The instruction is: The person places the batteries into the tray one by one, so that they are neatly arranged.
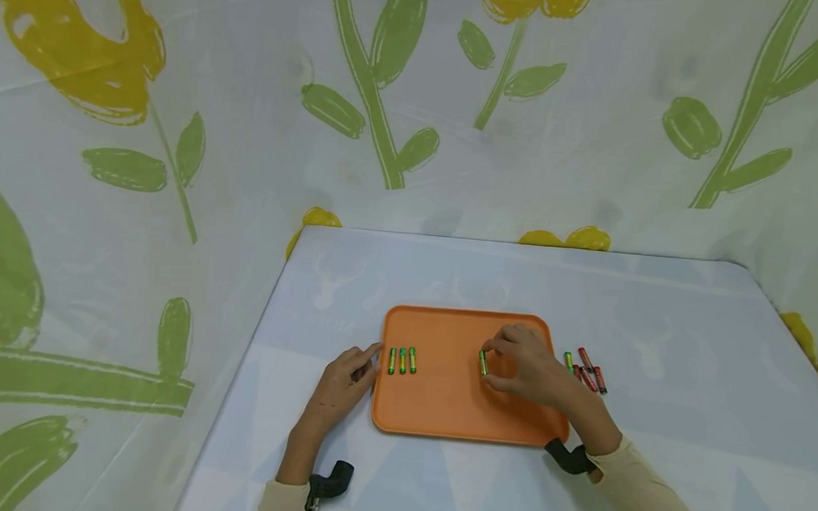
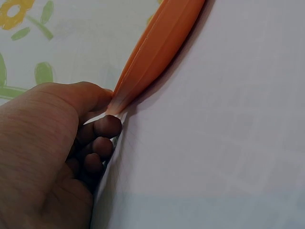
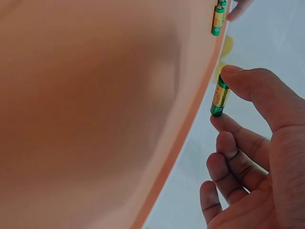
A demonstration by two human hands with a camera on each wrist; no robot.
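My right hand (image 1: 523, 365) pinches a green and yellow battery (image 1: 483, 362) by its two ends, between thumb and index finger, over the orange tray (image 1: 444, 415). In the right wrist view, the held battery (image 3: 219, 97) shows close up, and the other fingers are loosely bent. My left hand (image 1: 344, 381) rests at the tray's left edge. One finger reaches to the rim in the left wrist view, with the other fingertips (image 2: 107, 126) bent below it. Several matching batteries (image 1: 402, 360) stand side by side in a row at the tray's left.
Right of the tray, several red batteries (image 1: 586, 371) lie loosely grouped on the pale table (image 1: 674, 415), with a green battery (image 1: 568, 361) beside them. A flower-printed cloth (image 1: 251, 130) hangs behind and to the left of the table.
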